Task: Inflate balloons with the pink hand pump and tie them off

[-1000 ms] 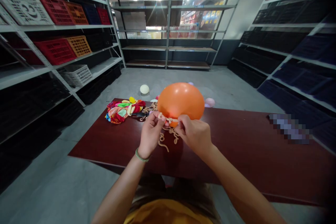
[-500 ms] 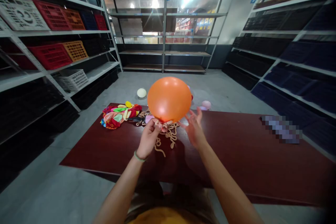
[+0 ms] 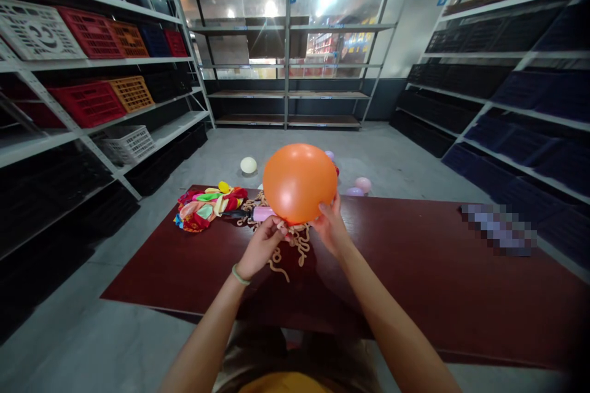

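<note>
Fingers (image 3: 271,225) of the left hand (image 3: 258,252) were clamped at the neck of the orange balloon (image 3: 299,181), which was held up over the table (image 3: 391,258). On the right hand (image 3: 335,230), the fingers were spread apart against its lower right side. Tan strings (image 3: 302,252) lay loosely curled below it, with a pink-and-black pump (image 3: 263,214) just left and a colourful pile (image 3: 207,209) farther left. Beyond the table, a white balloon (image 3: 248,165) rested on the floor (image 3: 216,156), well apart from a pink balloon (image 3: 363,185).
</note>
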`<state>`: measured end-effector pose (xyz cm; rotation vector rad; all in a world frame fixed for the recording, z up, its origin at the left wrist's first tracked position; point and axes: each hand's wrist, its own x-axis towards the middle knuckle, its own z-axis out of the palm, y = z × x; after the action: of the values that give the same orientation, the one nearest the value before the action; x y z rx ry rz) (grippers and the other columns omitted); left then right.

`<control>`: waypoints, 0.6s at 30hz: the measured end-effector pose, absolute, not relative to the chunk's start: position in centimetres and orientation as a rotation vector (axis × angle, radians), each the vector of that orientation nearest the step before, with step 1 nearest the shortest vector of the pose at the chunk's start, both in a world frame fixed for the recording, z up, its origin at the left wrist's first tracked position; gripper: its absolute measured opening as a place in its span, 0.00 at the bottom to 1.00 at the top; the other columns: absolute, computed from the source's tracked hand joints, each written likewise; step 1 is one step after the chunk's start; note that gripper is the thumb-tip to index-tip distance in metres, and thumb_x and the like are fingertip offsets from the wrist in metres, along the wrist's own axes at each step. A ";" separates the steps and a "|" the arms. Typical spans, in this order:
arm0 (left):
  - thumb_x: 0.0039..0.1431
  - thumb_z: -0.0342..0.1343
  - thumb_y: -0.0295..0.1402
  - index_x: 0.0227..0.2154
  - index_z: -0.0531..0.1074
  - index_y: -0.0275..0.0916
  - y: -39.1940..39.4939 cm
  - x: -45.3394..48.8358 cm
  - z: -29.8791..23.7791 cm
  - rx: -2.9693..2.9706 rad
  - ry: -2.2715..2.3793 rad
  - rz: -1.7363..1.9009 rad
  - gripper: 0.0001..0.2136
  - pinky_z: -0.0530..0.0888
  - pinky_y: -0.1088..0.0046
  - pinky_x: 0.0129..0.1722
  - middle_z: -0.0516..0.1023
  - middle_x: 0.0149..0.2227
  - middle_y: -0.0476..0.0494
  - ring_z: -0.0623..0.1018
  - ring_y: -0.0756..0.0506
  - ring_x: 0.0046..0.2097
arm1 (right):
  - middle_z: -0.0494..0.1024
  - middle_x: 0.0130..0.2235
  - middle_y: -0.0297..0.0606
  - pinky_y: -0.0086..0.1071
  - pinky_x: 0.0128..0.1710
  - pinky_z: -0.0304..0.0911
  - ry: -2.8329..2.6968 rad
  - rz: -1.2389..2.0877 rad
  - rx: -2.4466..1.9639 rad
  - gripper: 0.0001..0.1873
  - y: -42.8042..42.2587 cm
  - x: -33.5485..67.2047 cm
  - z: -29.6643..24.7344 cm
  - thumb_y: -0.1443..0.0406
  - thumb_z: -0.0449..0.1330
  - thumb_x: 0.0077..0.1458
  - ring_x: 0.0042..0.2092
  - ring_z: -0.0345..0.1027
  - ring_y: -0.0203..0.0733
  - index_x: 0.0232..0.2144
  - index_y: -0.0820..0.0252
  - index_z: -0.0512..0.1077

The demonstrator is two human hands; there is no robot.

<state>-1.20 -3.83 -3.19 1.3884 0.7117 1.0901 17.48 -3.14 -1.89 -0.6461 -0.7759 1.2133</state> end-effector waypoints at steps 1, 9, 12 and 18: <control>0.60 0.59 0.45 0.36 0.69 0.39 -3.6 -1.3 -3.2 1.372 0.706 1.090 0.14 0.75 0.68 0.41 0.76 0.34 0.46 0.78 0.47 0.36 | 0.53 0.70 0.35 0.51 0.52 0.71 -0.780 1.167 -0.670 0.45 -3.0 17.6 -2.0 0.59 0.67 0.51 0.67 0.54 0.50 0.64 0.32 0.48; 0.64 0.56 0.43 0.59 0.65 0.44 1.3 -2.1 -3.0 1.395 0.763 1.296 0.22 0.70 0.58 0.58 0.68 0.62 0.35 0.72 0.39 0.60 | 0.51 0.70 0.37 0.50 0.54 0.69 -0.787 1.005 -0.762 0.51 -1.0 19.7 -2.6 0.58 0.68 0.50 0.67 0.54 0.48 0.65 0.31 0.42; 0.64 0.57 0.40 0.62 0.62 0.47 2.9 -1.1 -3.0 1.463 0.719 1.357 0.25 0.66 0.58 0.62 0.59 0.68 0.37 0.62 0.39 0.67 | 0.51 0.70 0.38 0.48 0.54 0.70 -0.818 1.008 -0.748 0.52 -0.3 20.0 -2.5 0.59 0.69 0.49 0.67 0.53 0.48 0.66 0.33 0.41; 0.63 0.57 0.40 0.66 0.58 0.48 3.8 0.6 -2.8 1.430 0.655 1.336 0.29 0.69 0.57 0.60 0.57 0.69 0.36 0.62 0.38 0.68 | 0.49 0.71 0.39 0.48 0.52 0.70 -0.868 1.007 -0.720 0.54 0.6 20.2 -2.4 0.59 0.69 0.49 0.67 0.54 0.50 0.67 0.33 0.40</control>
<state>0.60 3.78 -2.80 1.4305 0.6546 1.3363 20.18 0.64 -2.37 -0.7195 -0.8677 1.0071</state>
